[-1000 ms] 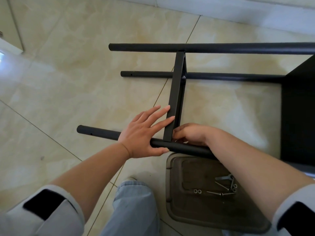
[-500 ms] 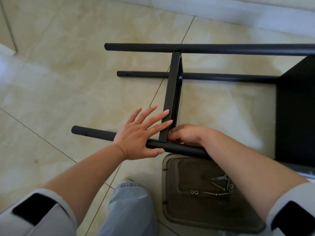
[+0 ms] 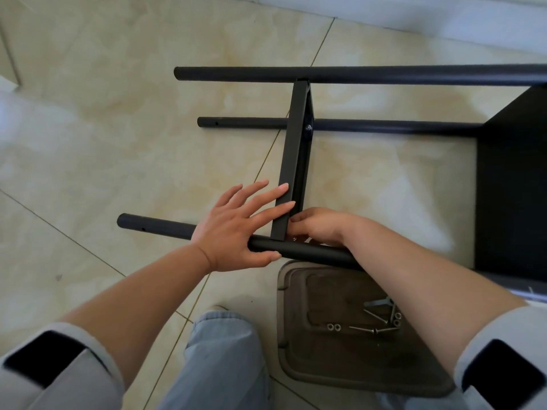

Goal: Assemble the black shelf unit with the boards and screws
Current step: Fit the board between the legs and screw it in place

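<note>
While the frame lies on its side on the tiled floor point(image 3: 88, 143), the person's left hand point(image 3: 236, 229) spreads flat over the near black tube point(image 3: 310, 251), fingers straight against the crossbar point(image 3: 291, 161), thumb under the tube. I judge this steadies the joint. Right of it, the right hand point(image 3: 318, 226) curls in at the foot of the crossbar, its grip apparently pinching something small at the joint, probably a screw or nut, though I cannot tell what. Two more tubes lie beyond; the far one point(image 3: 384, 75) meets the crossbar. A black board point(image 3: 512, 187) stands at the right edge. Below the right forearm, a brown tray point(image 3: 325, 365) on the floor holds loose screws point(image 3: 373, 331), nuts point(image 3: 334, 327) and a small key.
</note>
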